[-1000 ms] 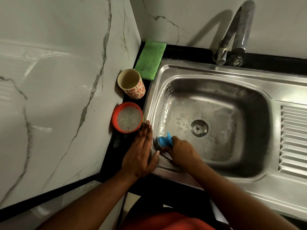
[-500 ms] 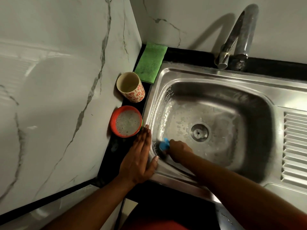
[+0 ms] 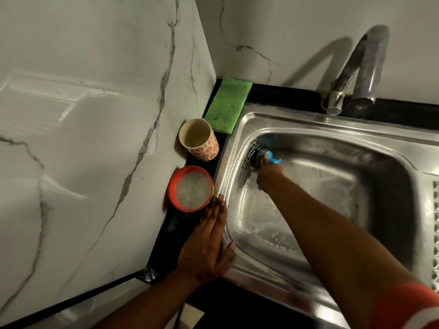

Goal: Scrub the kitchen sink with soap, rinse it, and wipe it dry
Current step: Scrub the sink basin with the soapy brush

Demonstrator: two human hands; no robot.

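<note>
A: What lay nearest, at the bottom of the frame?

B: The left hand (image 3: 205,245), spread flat with fingers together, pressed on the sink (image 3: 308,124) rim at lower centre, its fingertips just beside the orange bowl (image 3: 190,189) of foamy liquid.

A: And the other of the hands?

B: The right hand (image 3: 269,173) reached into the basin, closed around a blue-handled scrubber (image 3: 267,157) held against the upper left wall of the sink, where soapy streaks showed.

A: Farther back?

B: A floral cup (image 3: 199,140) stood on the dark desk (image 3: 166,236) beyond the bowl; behind it lay a green cloth (image 3: 228,104) in the corner. The tap (image 3: 356,74) rose at upper right.
</note>
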